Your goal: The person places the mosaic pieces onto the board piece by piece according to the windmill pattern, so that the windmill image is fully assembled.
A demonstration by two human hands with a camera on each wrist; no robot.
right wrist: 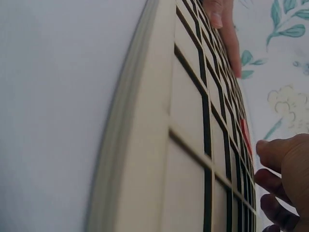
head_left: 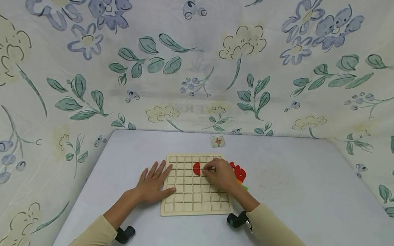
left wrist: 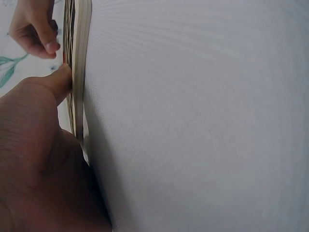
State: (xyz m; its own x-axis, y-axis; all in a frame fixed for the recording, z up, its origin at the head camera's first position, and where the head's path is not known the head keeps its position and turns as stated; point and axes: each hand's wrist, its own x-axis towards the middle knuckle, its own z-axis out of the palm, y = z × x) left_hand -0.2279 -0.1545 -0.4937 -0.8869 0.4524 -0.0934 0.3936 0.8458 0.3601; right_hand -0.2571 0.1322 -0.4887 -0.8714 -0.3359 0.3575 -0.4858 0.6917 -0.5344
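A pale wooden board [head_left: 189, 206] with a grid of square recesses lies on the white table. My left hand [head_left: 154, 186] rests on its left side, fingers spread and straight, the thumb over the lower-left squares. Red rounded pieces [head_left: 196, 169] sit in squares of the upper middle. Beside them, my right hand [head_left: 220, 174] has its fingers curled down, pinching a small red piece at the fingertips; most of that piece is hidden. A bit of red shows at those fingertips in the left wrist view. The right wrist view has the curled fingers [right wrist: 273, 154] near the red on the board.
Right of the board lies a pile of red pieces [head_left: 239, 172], with bits of orange and green partly behind my right wrist. A small card [head_left: 217, 141] with a grid and a coloured figure lies beyond the board. A flowered cloth [head_left: 192, 62] hangs behind the table.
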